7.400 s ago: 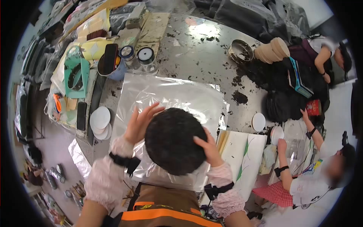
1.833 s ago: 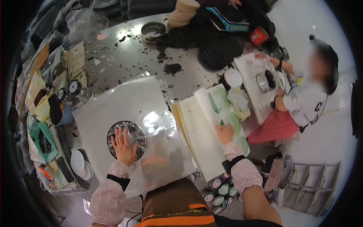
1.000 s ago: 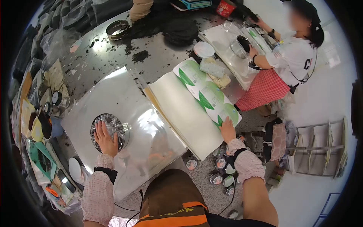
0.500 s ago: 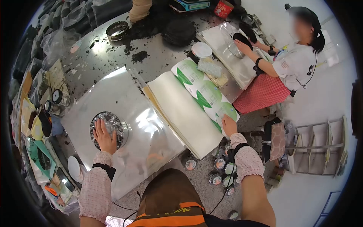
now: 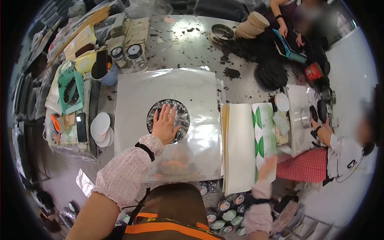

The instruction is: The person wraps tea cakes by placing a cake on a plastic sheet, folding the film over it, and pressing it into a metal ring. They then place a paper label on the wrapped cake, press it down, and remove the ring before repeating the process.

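My left hand [image 5: 165,127] lies flat with fingers spread on a round, dark disc [image 5: 184,120] covered in crinkled clear film. The disc rests on a shiny transparent sheet [image 5: 132,92] on the metal table. Over the near end of a printed green-and-white label sheet [image 5: 263,124] is my right hand [image 5: 269,166], smeared by motion, its fingers not readable. Beside that label sheet lies a stack of plain cream paper [image 5: 241,148].
White round discs [image 5: 101,124] lie left of the sheet, near a phone [image 5: 81,127] and a blue cup [image 5: 105,72]. A black pile [image 5: 273,75] and scattered dark scraps sit farther back. Co-workers sit at right and far right. Round packed containers [image 5: 229,215] stand below the table edge.
The view has swung left, showing more of the left side and another person at the back right. My left hand stays on the film-covered disc. My right hand has blurred near the label sheet.
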The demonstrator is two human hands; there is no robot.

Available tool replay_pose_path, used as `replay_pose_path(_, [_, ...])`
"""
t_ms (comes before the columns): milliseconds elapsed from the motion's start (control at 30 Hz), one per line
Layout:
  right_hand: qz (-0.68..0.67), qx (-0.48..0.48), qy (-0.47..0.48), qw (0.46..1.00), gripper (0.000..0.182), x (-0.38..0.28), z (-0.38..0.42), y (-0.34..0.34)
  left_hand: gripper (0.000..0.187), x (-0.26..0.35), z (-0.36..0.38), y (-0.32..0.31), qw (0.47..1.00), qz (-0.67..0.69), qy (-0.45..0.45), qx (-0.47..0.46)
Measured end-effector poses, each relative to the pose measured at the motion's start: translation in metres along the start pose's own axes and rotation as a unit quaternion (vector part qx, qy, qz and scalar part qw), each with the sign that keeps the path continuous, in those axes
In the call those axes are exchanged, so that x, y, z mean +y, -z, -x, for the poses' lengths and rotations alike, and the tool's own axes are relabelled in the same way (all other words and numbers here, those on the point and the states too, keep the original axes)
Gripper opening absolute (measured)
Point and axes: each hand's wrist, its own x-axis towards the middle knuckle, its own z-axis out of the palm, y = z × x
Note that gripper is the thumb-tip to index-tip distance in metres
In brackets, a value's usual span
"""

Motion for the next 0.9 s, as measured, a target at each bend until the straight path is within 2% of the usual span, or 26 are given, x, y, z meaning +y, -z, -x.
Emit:
replay_pose_path(33, [0.211,0.034,0.252,0.944,0.034,-0.074,0.003,-0.077,0.077,0.002,-0.002,0.002,1.000,-0.014,0.000,-0.008])
replay_pose_path(67, [-0.054,-0.184,0.018,0.981,0.034,-0.186,0.007,-0.114,0.074,0.000,-0.001,-0.002,1.000,-0.020,-0.008,0.006])
replay_pose_path(100, [0.043,-0.310,0.221,0.924,0.035,-0.268,0.005,-0.116,0.073,-0.001,-0.002,-0.001,0.999,-0.032,-0.001,-0.012])
replay_pose_path(133, [-0.165,-0.199,0.295,0.920,0.022,-0.320,0.014,-0.130,0.073,-0.001,-0.003,-0.001,0.999,-0.043,0.005,-0.033])
replay_pose_path(167, [-0.212,-0.192,0.345,0.894,0.012,-0.348,0.014,-0.129,0.072,-0.002,-0.002,-0.001,0.997,-0.050,0.011,-0.059])
replay_pose_path(200, [-0.256,-0.187,0.394,0.863,0.012,-0.376,0.013,-0.129,0.069,-0.007,-0.003,-0.005,0.998,-0.042,-0.050,-0.004])
replay_pose_path(233, [-0.252,-0.214,0.416,0.847,0.017,-0.388,0.011,-0.124,0.066,-0.010,-0.004,-0.009,0.992,-0.030,-0.107,0.053])
replay_pose_path(300, [-0.250,-0.235,0.422,0.839,0.016,-0.400,0.006,-0.126,0.067,-0.001,-0.002,0.006,1.000,0.026,-0.010,0.013])
replay_pose_path(400, [-0.220,-0.219,0.447,0.839,0.015,-0.401,-0.005,-0.143,0.066,-0.009,-0.008,-0.004,0.997,0.044,-0.049,0.035])
replay_pose_path(533, [-0.135,-0.300,0.440,0.836,0.012,-0.377,-0.002,-0.171,0.064,-0.011,-0.007,-0.004,0.998,0.044,-0.019,0.035])
replay_pose_path(633, [-0.055,-0.346,0.480,0.805,0.021,-0.381,-0.002,-0.160,0.064,-0.014,-0.002,-0.003,0.998,0.045,-0.039,-0.002])
replay_pose_path(667, [-0.033,-0.352,0.479,0.803,0.040,-0.390,-0.008,-0.152,0.062,-0.006,-0.002,0.010,1.000,-0.011,-0.011,-0.013])
replay_pose_path(733, [-0.120,-0.420,0.400,0.806,0.052,-0.405,-0.016,-0.147,0.062,-0.014,-0.001,-0.013,0.996,0.083,-0.020,-0.032])
replay_pose_path(800, [-0.237,-0.449,0.314,0.802,0.064,-0.419,-0.023,-0.162,0.062,-0.017,0.003,-0.024,0.966,0.256,0.011,0.024])
replay_pose_path(833, [-0.308,-0.445,0.267,0.797,0.069,-0.424,-0.026,-0.180,0.063,-0.015,0.003,-0.030,0.907,0.418,0.048,0.019])
replay_pose_path(867, [-0.376,-0.439,0.217,0.787,0.075,-0.425,-0.026,-0.197,0.064,-0.011,0.002,-0.039,0.819,0.567,0.082,0.014])
replay_pose_path(900, [-0.342,-0.440,0.223,0.800,0.076,-0.420,-0.020,-0.213,0.064,-0.011,-0.001,-0.018,0.948,0.319,-0.001,-0.009])
